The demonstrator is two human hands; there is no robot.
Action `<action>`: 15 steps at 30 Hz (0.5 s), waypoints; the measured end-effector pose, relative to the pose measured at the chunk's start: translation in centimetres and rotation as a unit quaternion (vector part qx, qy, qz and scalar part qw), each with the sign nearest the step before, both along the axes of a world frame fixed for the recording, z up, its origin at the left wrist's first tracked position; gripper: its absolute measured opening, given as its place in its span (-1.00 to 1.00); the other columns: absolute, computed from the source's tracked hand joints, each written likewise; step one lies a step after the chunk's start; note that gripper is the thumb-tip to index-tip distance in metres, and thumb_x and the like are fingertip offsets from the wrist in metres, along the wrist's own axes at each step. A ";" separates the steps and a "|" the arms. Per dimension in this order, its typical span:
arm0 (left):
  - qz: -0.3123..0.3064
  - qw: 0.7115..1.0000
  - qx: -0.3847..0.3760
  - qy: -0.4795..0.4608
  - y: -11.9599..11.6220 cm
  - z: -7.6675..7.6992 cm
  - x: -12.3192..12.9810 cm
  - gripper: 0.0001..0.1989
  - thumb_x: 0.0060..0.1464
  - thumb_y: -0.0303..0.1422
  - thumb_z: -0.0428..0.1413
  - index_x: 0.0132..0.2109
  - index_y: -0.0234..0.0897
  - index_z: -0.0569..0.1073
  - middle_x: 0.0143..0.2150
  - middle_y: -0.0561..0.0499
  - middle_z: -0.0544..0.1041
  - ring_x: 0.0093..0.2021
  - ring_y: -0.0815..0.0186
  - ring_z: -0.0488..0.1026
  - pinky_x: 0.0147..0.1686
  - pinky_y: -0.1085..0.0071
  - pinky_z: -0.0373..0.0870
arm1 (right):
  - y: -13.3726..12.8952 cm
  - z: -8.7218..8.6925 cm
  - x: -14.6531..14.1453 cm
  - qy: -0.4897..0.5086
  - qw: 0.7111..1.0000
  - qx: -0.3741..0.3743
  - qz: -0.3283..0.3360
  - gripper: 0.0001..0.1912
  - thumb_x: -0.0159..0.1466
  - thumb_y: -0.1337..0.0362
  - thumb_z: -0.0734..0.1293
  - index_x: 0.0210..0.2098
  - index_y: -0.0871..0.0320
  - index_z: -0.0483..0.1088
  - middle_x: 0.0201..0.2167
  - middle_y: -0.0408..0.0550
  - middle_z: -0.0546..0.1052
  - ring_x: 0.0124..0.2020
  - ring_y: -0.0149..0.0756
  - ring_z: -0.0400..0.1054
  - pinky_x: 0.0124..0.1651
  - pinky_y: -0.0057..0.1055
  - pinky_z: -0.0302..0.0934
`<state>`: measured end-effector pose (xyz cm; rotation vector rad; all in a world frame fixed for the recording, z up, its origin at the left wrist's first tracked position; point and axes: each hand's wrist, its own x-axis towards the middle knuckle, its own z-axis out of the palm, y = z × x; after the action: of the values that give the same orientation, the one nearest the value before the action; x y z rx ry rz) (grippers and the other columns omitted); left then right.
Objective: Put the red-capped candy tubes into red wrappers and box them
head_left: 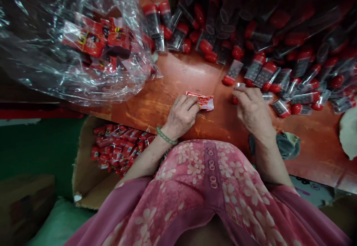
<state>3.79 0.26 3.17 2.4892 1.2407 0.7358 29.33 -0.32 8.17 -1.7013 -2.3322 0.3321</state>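
Past the pink shirt (pixel 192 171), the left hand (pixel 182 114) pinches a red wrapper (pixel 206 103) with blurry words, the right hand (pixel 253 112) a red-ended tube (pixel 240 86).

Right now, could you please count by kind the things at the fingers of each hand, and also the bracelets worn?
Red printed wrapper, at the left hand: 1
Clear tube with red cap, at the right hand: 1
Green beaded bracelet: 1
Total: 3
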 end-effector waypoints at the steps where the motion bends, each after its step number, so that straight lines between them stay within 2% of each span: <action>1: 0.003 1.000 -0.001 0.001 0.1 0.0 0.0 -0.72 0.34 -0.37 0.00 -0.24 -0.29 0.59 -0.10 -0.19 0.64 -0.16 0.18 0.48 -0.12 0.21 0.44 | 0.5 -0.1 0.5 -0.016 1.000 0.000 -0.015 -0.57 0.38 0.43 0.16 0.18 0.17 0.40 0.11 0.23 0.51 0.08 0.10 0.36 0.14 0.12 0.29; 5: 0.003 1.000 -0.011 0.009 0.5 0.0 -0.1 -0.69 0.38 -0.30 -0.03 -0.12 -0.29 0.60 -0.22 -0.14 0.58 -0.25 0.23 0.41 -0.21 0.30 0.37 | 2.1 -0.9 1.5 -0.049 0.998 -0.027 -0.025 -0.55 0.37 0.32 0.24 0.23 0.24 0.35 0.10 0.32 0.46 0.07 0.16 0.35 0.12 0.14 0.30; 7: -0.003 1.000 -0.020 0.004 0.6 0.0 -0.2 -0.66 0.39 -0.25 -0.03 -0.08 -0.30 0.61 -0.26 -0.12 0.55 -0.27 0.25 0.39 -0.22 0.32 0.36 | 2.5 -1.1 1.9 -0.044 0.997 -0.053 -0.021 -0.52 0.36 0.27 0.29 0.25 0.20 0.34 0.06 0.26 0.45 0.01 0.09 0.40 0.08 0.07 0.34; 11: -0.010 0.998 -0.063 -0.029 0.9 0.1 -0.3 -0.62 0.38 -0.18 -0.02 -0.13 -0.30 0.63 -0.26 -0.10 0.54 -0.25 0.27 0.42 -0.19 0.33 0.38 | 2.8 -0.5 2.6 -0.021 0.992 -0.126 -0.010 -0.49 0.35 0.11 0.34 0.26 0.09 0.35 -0.07 0.10 0.41 -0.15 -0.04 0.44 -0.03 -0.03 0.39; 15: 0.004 0.993 -0.102 -0.058 1.1 0.3 -0.3 -0.64 0.40 -0.22 -0.04 -0.06 -0.31 0.61 -0.21 -0.10 0.57 -0.19 0.26 0.47 -0.13 0.32 0.41 | 2.5 -0.1 3.2 0.004 0.984 -0.180 0.000 -0.51 0.37 0.04 0.30 0.22 0.10 0.40 -0.07 0.12 0.40 -0.08 0.01 0.44 0.03 0.01 0.39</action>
<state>3.48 1.38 3.51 2.2461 1.2202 0.7055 32.50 2.14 8.08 -1.8457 -2.3761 0.8001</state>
